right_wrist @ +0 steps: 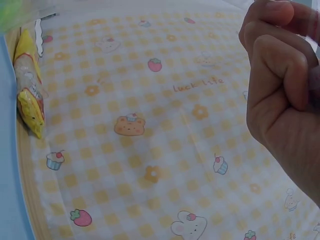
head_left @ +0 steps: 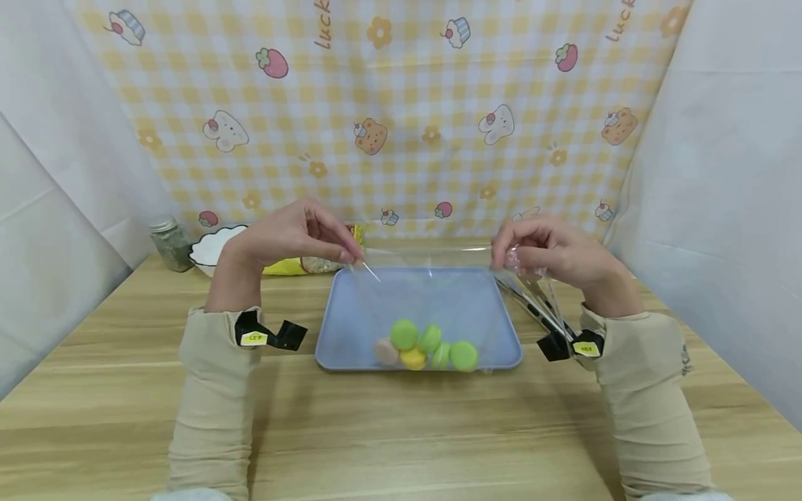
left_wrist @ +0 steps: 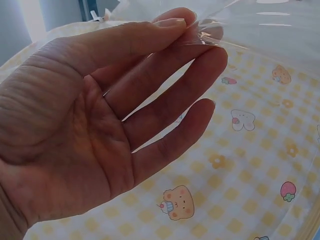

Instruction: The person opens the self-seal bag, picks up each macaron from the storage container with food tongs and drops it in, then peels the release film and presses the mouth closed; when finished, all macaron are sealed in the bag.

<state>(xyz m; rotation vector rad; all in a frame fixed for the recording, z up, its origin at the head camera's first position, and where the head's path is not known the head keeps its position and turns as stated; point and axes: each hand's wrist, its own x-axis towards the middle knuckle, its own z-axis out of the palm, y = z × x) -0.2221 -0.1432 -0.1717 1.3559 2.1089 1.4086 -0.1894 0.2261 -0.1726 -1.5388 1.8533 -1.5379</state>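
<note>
A clear plastic bag (head_left: 432, 296) hangs between my two hands, its top edge stretched wide. My left hand (head_left: 301, 233) pinches its left top corner between thumb and fingertips, and the left wrist view shows the other fingers loosely bent. At the opposite corner, my right hand (head_left: 554, 254) grips the plastic with curled fingers; a crumpled shiny bit (head_left: 512, 259) shows there. Several macarons lie together in the bag's bottom: green ones (head_left: 404, 335), a yellow one (head_left: 413, 359) and a beige one (head_left: 386, 351). Behind and below the bag is a blue tray (head_left: 338, 334).
At the back left stand a lidded glass jar (head_left: 171, 243), a white scalloped bowl (head_left: 213, 247) and a yellow snack packet (head_left: 285, 267). Long metal utensils (head_left: 532, 303) lie right of the tray, partly hidden by my right hand. A checked cloth (head_left: 401, 104) hangs behind the table.
</note>
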